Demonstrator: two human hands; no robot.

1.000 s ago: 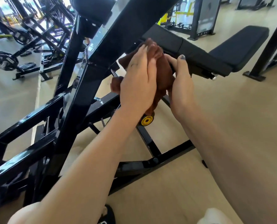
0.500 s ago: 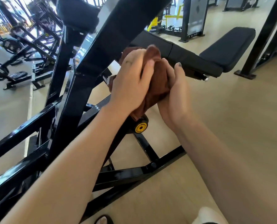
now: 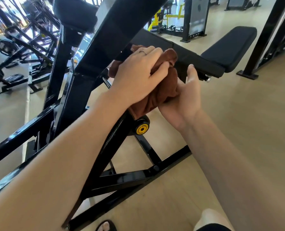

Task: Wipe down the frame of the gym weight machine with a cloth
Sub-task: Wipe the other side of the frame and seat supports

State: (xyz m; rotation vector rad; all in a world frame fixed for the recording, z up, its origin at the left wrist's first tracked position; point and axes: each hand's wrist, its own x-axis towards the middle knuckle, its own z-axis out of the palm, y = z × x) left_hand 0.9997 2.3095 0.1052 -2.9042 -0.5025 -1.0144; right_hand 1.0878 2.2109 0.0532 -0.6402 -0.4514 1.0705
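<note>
A brown cloth (image 3: 165, 90) is bunched between my hands, in front of the black weight machine frame (image 3: 115, 30). My left hand (image 3: 138, 75) lies on top of the cloth with its fingers curled into the fabric. My right hand (image 3: 186, 97) supports the cloth from below and the right, palm towards it and thumb lifted clear. The fingers of that hand are hidden behind the cloth. The cloth hangs just above a yellow-capped knob (image 3: 142, 129) on the frame's lower strut.
A black padded bench (image 3: 228, 47) stretches to the right behind my hands. The frame's base bars (image 3: 121, 179) cross the beige floor below. More black machines (image 3: 10, 47) crowd the left. A black post (image 3: 263, 39) stands at right. My sandalled foot (image 3: 106, 226) is at the bottom.
My left hand has shifted from flat on the cloth to gripping it from above. My right hand has dropped beneath the cloth and its thumb has come off the fabric.
</note>
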